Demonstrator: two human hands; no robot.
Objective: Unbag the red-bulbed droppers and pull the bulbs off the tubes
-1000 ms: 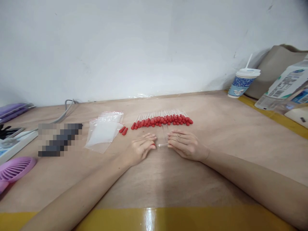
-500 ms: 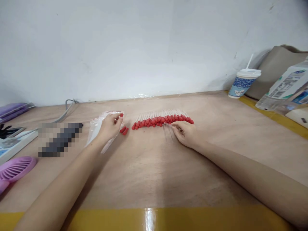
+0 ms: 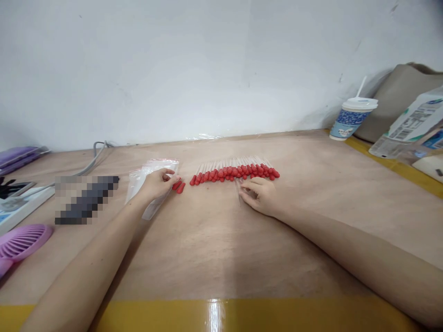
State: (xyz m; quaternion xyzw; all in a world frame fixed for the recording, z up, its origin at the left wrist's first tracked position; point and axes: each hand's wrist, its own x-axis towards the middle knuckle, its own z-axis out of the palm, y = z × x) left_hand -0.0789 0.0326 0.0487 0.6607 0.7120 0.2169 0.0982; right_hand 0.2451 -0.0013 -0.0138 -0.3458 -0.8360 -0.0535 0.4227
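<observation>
My left hand [image 3: 159, 183] is at the clear zip bags [image 3: 152, 211], with thumb and index finger apart. Its thumb tip touches or nearly touches the small loose red rubber bulbs [image 3: 180, 188]. My right hand [image 3: 259, 196] is low over the table, fingers slightly spread and curved. By its fingertips lie thin clear glass tubes [image 3: 238, 191], partly hidden by the hand. Just beyond it is a long row of droppers [image 3: 228, 172], their red bulbs toward me and pale thin tips toward the wall.
On the left lie a pink fan [image 3: 26, 242], a blurred dark object [image 3: 88, 203], a grey cable [image 3: 92, 161] and a purple packet [image 3: 20, 159]. A paper cup with a straw [image 3: 353, 120], a plastic bottle [image 3: 401, 131] and a grey-brown bag [image 3: 387, 101] stand at right. Yellow tape [image 3: 166, 316] edges the table.
The red bulb that my left hand pinched is no longer between its fingers; that hand has lowered to the loose bulbs. My right hand's pinch has loosened and it has shifted slightly left.
</observation>
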